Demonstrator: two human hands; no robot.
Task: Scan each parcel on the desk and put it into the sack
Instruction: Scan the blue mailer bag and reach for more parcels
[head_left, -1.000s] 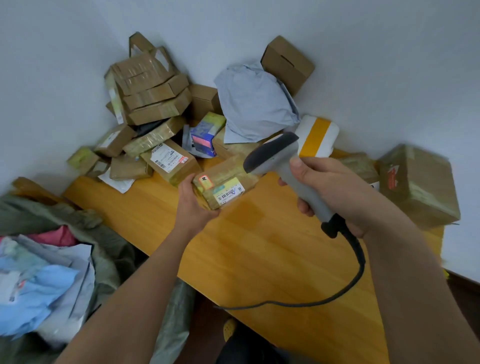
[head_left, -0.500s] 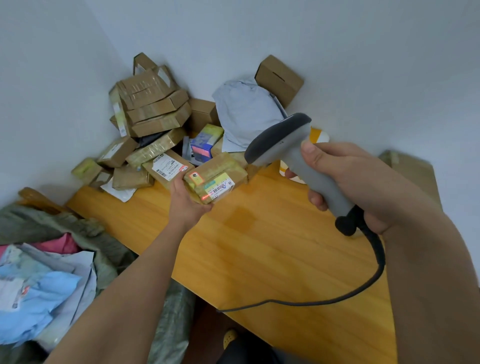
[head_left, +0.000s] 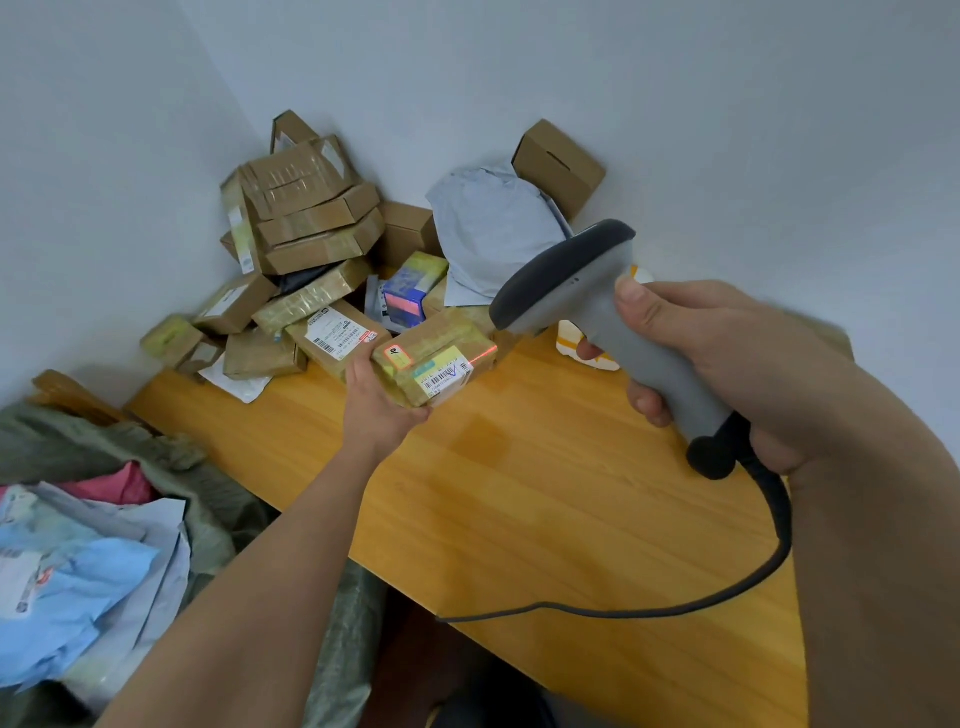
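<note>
While the left hand (head_left: 382, 410) grips a small taped parcel (head_left: 434, 364) from below, fingers curled round its near edge, the right hand (head_left: 727, 364) holds a grey scanner (head_left: 597, 312) by the handle, thumb on top, head pointed at the parcel from its 3 o'clock side. A red scan line (head_left: 480, 356) lies across the parcel's top, just above the barcode label (head_left: 444, 375). An orange sticker (head_left: 398, 357) sits at the parcel's 10 o'clock corner. The parcel is held just above the wooden desk (head_left: 545, 519), in front of the pile. The scanner's black cable (head_left: 675, 603) loops down over the desk toward 6 o'clock.

At 11 o'clock a heap of cardboard boxes (head_left: 306, 218) fills the wall corner. A grey mailer bag (head_left: 493, 228) leans at 12 o'clock, and a brown box (head_left: 558, 163) touches the wall behind it. A blue and pink box (head_left: 408, 293) lies between heap and bag. The green sack (head_left: 156, 467) sits open at 8 o'clock beside the desk, with blue, grey and pink bags (head_left: 72, 582) inside.
</note>
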